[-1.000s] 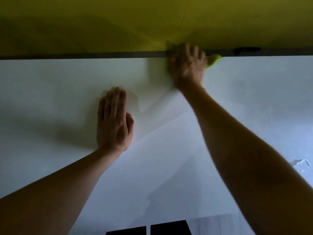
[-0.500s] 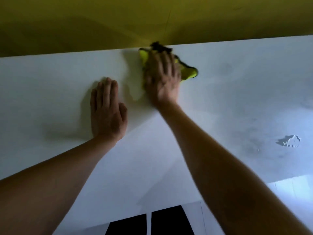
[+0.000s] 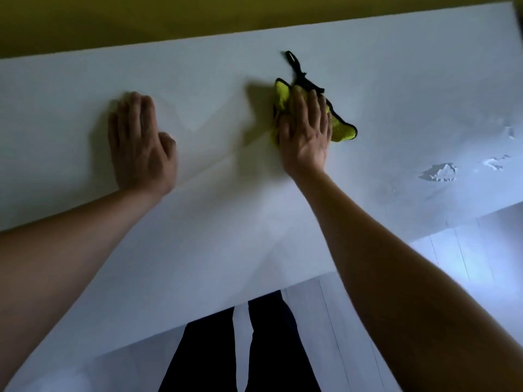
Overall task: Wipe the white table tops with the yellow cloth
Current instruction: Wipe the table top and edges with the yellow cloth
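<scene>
Most of the yellow cloth (image 3: 341, 131) is buried under the right hand (image 3: 307, 131), so its full outline can't be made out; only nubbly, terry-like lobes poke out at the hand's 10 o'clock and 4 o'clock, edged in black binding. A thin black hanging loop (image 3: 294, 65) trails away at 12 o'clock, lying flat on the tabletop (image 3: 215, 239). The grip here is wide: fingers straight and slightly fanned, palm pressing the cloth down, nothing curled around it. Over at 9 o'clock from the cloth, well apart, the left hand (image 3: 140, 145) lies flat on the bare surface, fingers together, equally wide, holding nothing. The fingertips look smeared and soft. The tabletop is smooth, matte white, its left side cut off by the frame. At 3 o'clock from the cloth sit irregular, glistening patches (image 3: 438, 172), whether wet or flaked, hard to say. Dark trouser legs (image 3: 266, 343) show below the near edge over pale floor planks (image 3: 458, 250); a yellow wall (image 3: 169, 18) runs beyond.
</scene>
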Action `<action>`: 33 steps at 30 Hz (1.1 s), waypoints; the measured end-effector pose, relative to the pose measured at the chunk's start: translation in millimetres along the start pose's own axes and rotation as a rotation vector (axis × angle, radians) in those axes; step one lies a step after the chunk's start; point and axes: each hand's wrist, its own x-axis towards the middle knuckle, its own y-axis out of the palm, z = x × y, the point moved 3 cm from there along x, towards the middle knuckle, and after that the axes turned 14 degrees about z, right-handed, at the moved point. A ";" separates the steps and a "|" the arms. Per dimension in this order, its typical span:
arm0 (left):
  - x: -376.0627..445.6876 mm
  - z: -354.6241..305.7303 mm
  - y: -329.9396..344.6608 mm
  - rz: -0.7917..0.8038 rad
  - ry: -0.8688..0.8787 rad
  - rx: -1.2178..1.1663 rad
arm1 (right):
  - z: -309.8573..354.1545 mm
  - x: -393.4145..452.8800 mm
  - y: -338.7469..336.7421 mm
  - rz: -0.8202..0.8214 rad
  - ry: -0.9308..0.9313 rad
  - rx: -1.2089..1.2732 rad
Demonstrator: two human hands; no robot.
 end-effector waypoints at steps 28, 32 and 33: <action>-137.9 -267.5 83.5 0.118 0.374 -0.009 | -293.5 -109.4 -105.8 -0.123 0.201 -0.022; -138.8 -262.8 84.4 0.073 0.264 0.020 | -323.0 -103.2 -118.9 -0.080 0.304 0.052; -138.8 -262.9 84.0 0.057 0.218 0.012 | -318.7 -105.6 -116.6 -0.095 0.305 0.051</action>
